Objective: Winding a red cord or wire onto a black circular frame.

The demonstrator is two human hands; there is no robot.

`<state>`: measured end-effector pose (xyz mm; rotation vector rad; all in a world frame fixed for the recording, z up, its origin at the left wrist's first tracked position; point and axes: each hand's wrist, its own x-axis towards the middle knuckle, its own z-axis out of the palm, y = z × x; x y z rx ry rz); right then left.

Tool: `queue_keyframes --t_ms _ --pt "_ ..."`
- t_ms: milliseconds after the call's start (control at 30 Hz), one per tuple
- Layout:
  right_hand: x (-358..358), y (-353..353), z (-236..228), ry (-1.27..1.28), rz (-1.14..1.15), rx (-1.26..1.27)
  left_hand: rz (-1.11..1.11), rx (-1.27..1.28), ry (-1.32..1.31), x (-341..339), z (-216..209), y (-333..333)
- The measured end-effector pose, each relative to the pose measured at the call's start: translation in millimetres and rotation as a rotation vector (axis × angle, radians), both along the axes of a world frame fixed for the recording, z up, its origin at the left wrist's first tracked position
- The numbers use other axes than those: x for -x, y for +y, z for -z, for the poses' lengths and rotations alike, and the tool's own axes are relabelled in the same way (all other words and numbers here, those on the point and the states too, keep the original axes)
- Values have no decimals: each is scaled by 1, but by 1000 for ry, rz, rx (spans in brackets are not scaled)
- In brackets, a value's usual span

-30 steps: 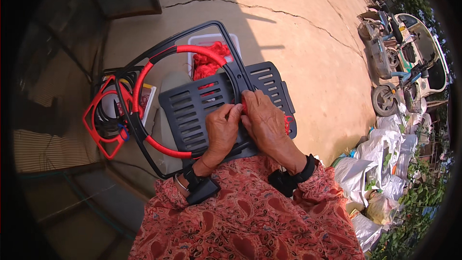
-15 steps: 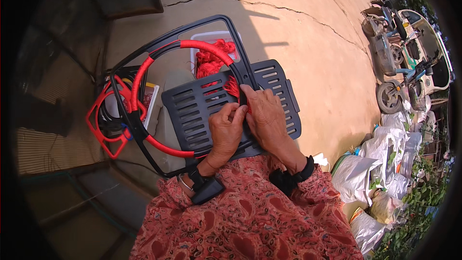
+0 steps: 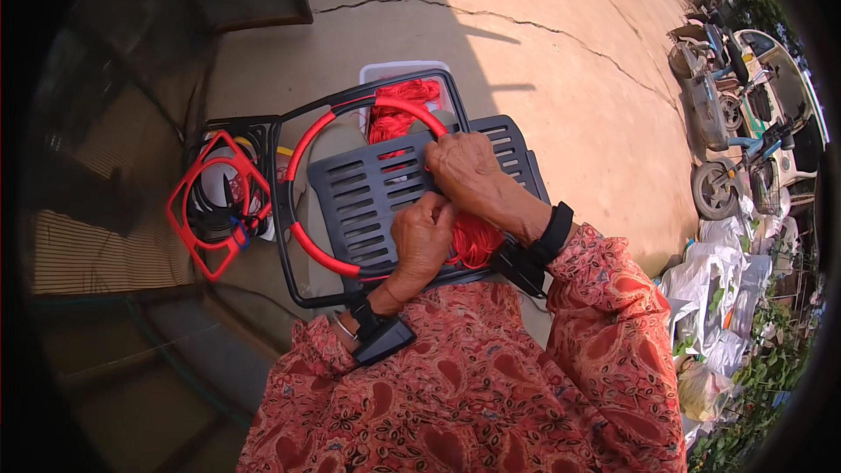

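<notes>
A black rectangular frame [image 3: 279, 201] with a round inner ring is propped in front of me. Long sections of the ring are wrapped in red cord [image 3: 302, 144]; a stretch near the top is black. My left hand [image 3: 420, 236] is closed in a fist at the ring's right side, its thumb and fingertips pressed against it. Just above, my right hand [image 3: 469, 177] bends over the same side with curled fingers, and its grip is partly hidden. A loose red cord bundle [image 3: 476, 241] hangs below my right hand. Behind lies a dark grey slotted plastic panel [image 3: 350, 177].
A white tub [image 3: 368, 74] with red cord stands beyond the panel. At left, a red frame [image 3: 215, 254] leans by coiled black cable. Parked two-wheelers [image 3: 718, 180] and white sacks [image 3: 714, 271] line the right side of the cracked concrete yard [image 3: 578, 114].
My right hand has rotated over the ring, its forearm swinging outward. The loose red bundle has gone from inside the ring to below that hand. The frame has tilted and shifted slightly right.
</notes>
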<state>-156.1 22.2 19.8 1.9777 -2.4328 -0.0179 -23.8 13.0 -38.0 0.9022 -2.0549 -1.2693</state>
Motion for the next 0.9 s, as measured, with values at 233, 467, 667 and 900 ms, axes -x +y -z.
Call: queue_keyframes --t_ms 233,467,667,900 --pt "0 -17 -15 -588 -96 404 50 -48 26 -8 -6 4" --pt "-2 -8 -6 -505 -83 365 49 14 12 -6 -3 5" --pt "2 -16 8 -386 -32 272 36 -7 79 -3 -5 5" --pt "21 16 -74 -1970 140 764 47 -103 68 -2 0 -2"
